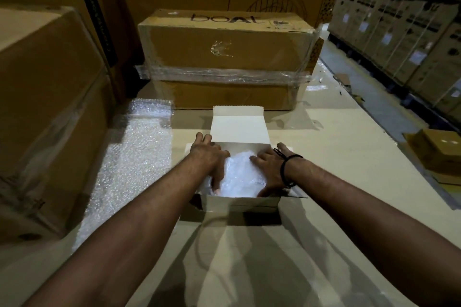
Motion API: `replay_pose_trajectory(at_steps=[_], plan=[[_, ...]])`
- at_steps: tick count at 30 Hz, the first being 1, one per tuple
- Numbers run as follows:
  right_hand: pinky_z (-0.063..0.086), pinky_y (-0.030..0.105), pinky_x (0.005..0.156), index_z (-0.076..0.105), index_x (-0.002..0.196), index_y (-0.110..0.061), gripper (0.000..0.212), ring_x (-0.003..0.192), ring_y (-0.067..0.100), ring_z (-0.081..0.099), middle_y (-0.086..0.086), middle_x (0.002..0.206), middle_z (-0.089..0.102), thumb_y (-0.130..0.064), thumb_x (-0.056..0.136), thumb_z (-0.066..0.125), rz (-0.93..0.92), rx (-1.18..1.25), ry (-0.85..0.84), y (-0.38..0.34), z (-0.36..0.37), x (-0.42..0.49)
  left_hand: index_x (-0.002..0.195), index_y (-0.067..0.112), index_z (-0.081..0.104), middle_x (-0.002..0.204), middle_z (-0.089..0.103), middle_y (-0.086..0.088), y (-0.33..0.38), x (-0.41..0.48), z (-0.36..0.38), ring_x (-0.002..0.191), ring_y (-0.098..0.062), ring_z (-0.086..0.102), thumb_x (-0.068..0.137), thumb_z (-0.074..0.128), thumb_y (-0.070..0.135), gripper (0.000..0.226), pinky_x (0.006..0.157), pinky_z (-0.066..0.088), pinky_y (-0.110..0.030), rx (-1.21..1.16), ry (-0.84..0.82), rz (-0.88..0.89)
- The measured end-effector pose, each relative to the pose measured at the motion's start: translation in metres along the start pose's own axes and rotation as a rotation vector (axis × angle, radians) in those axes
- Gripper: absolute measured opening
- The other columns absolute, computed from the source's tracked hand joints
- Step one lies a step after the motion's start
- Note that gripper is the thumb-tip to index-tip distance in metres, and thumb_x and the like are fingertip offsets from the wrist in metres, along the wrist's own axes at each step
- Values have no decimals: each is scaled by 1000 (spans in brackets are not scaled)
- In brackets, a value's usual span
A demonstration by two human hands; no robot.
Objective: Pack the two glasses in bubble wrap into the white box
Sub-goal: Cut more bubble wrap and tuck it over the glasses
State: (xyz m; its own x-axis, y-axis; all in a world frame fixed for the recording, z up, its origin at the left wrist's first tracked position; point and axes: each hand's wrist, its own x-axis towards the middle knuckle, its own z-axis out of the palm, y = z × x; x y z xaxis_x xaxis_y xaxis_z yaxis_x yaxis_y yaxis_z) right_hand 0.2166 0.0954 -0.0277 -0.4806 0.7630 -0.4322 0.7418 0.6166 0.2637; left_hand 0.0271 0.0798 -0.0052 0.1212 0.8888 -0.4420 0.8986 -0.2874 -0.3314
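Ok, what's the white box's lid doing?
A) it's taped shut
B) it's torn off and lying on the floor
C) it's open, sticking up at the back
C: the lid stands up open at the far side of the white box, while the left hand and right hand rest on the bubble wrap inside it.

Dim warm light, soft multiple shadows (wide-angle bending at edges), slight overall blur.
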Motion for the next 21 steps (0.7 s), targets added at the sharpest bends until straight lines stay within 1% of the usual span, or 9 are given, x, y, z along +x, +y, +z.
replay_pose_trajectory(at_steps=[2, 4, 6, 9, 11, 13, 16, 19, 21], plan=[[6, 55, 113, 7, 150, -23, 121, 143, 25, 18, 4, 155, 25, -89, 58, 49, 3, -1, -15, 0, -2, 0, 144, 40, 35, 151, 39, -2, -3, -1, -1, 135, -31, 22, 51, 82, 65, 107, 106, 14, -51, -11, 7, 9], [3, 55, 115, 9, 151, -23, 122, 144, 23, 17, 2, 156, 24, -90, 57, 50, -14, 22, -2, 2, -6, -6, 149, 41, 26, 154, 34, -3, -7, -9, -2, 139, -32, 17, 56, 81, 63, 110, 108, 12, -50, -74, 8, 15], [3, 53, 116, 23, 148, -27, 116, 143, 20, 21, -2, 153, 31, -90, 55, 49, -21, 87, 106, 9, -11, -15, 153, 40, 15, 157, 27, -5, -14, -24, -2, 142, -34, 9, 63, 82, 56, 113, 112, 12, -51, -248, 8, -6], [2, 53, 115, 49, 126, -31, 94, 138, 16, 28, -9, 136, 50, -92, 54, 45, -14, 47, 221, 21, -20, -28, 140, 33, 37, 147, 42, -6, -31, -35, 7, 142, -29, 19, 66, 82, 50, 88, 115, 8, -54, -403, 133, -16], [-3, 58, 113, 56, 116, -30, 86, 139, 20, 26, -8, 131, 53, -91, 57, 41, -19, -63, 131, 23, -20, -28, 116, 29, 54, 137, 52, 1, -35, -35, 13, 141, -22, 25, 69, 78, 52, 57, 115, 4, -55, -284, 159, 22], [-12, 64, 109, 61, 113, -29, 85, 142, 24, 19, -4, 132, 53, -91, 58, 38, -31, -142, 28, 18, -14, -21, 101, 28, 62, 137, 52, 5, -31, -30, 17, 140, -23, 27, 73, 72, 56, 41, 114, 4, -58, -132, 133, 53], [-19, 66, 103, 69, 98, -29, 74, 143, 29, 11, 0, 126, 56, -86, 63, 36, -35, -214, -53, 8, -7, -11, 112, 29, 66, 137, 52, 4, -17, -24, 23, 140, -27, 26, 77, 64, 58, 46, 112, 3, -61, 41, 110, 56], [-21, 67, 100, 72, 81, -27, 66, 143, 31, 8, 1, 119, 57, -82, 68, 37, -24, -254, -74, 5, -4, -7, 122, 29, 63, 138, 50, 0, -8, -19, 28, 140, -32, 23, 81, 60, 54, 48, 113, 2, -61, 69, 142, 31], [-21, 65, 101, 72, 90, -28, 67, 144, 31, 4, 1, 127, 54, -82, 70, 37, -8, -240, -87, 6, -4, -8, 120, 27, 64, 140, 49, 0, -9, -21, 27, 141, -32, 22, 81, 61, 52, 46, 114, 2, -60, 55, 144, 40]])
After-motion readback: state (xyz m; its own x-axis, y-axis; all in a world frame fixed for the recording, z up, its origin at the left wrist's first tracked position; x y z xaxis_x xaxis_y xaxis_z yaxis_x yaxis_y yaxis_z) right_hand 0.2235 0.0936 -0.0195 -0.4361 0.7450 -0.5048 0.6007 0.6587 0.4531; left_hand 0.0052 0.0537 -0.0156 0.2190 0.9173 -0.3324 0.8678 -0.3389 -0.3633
